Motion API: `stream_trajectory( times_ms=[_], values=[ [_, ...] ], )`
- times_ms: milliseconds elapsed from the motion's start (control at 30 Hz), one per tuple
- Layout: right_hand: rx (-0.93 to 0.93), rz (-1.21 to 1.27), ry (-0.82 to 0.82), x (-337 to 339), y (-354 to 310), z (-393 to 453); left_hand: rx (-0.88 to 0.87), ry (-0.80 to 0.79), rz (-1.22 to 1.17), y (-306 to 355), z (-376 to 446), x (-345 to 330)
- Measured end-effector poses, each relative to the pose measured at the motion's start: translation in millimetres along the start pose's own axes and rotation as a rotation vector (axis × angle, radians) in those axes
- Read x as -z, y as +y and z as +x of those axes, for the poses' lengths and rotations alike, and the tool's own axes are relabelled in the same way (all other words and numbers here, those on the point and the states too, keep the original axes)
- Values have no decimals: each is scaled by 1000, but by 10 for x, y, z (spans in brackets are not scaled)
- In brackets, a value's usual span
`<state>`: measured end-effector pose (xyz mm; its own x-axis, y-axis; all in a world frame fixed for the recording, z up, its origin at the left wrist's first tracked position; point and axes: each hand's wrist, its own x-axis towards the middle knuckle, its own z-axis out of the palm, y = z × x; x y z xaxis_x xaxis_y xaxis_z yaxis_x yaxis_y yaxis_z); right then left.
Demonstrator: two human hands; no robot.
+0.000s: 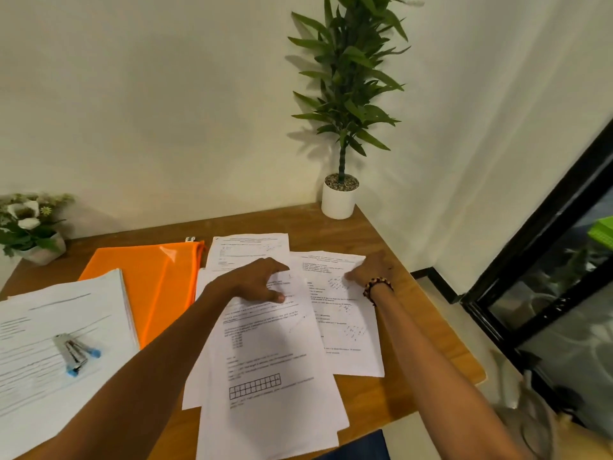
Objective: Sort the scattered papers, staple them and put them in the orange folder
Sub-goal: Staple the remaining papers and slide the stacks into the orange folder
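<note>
So both hands are out over the loose papers [275, 353] spread across the middle and right of the wooden bench [391, 390]. Left hand [255, 280] sits above the overlapping sheets with fingers spread and bent a bit, thumb tip down on the top printed page, not wrapped around anything as far as I can see. Right hand [368, 270], the one with the beaded bracelet [378, 287] on the wrist, is at the top edge of the rightmost sheet [345, 313]; fingers look curled down at the paper's edge, but I honestly can't tell if it's pinching the sheet or just touching it. One more page [248, 250] lies further back, partly under the others. The orange folder [159, 287] lies flat just left of the scattered sheets, with a small white clip or zipper tab at its far corner. Left of that is a thick stack of papers [56, 356], its edge overlapping the folder, and a metal stapler [74, 355] with blue bits sits on top of the stack. At the back right corner there's a tall leafy plant in a white pot [338, 197], and a small pot of white flowers [30, 224] at the far left edge.
</note>
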<state>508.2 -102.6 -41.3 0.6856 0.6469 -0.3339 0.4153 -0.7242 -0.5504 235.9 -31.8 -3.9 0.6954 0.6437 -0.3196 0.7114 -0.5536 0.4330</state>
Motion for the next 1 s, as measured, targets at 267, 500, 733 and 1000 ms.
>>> stream_trajectory(
  times_ms=[267,500,733,1000],
  values=[
    [125,267,12,22,-24,-154,41,-44,54,-42,18,-139],
    [272,258,431,206,-126,-247,39,-33,43,-44,-5,-157],
    [747,13,591,810,-310,-146,5,-27,-12,-31,-73,-62],
    [954,-31,-245,572,-428,-284,-74,144,-210,86,-225,194]
  ],
)
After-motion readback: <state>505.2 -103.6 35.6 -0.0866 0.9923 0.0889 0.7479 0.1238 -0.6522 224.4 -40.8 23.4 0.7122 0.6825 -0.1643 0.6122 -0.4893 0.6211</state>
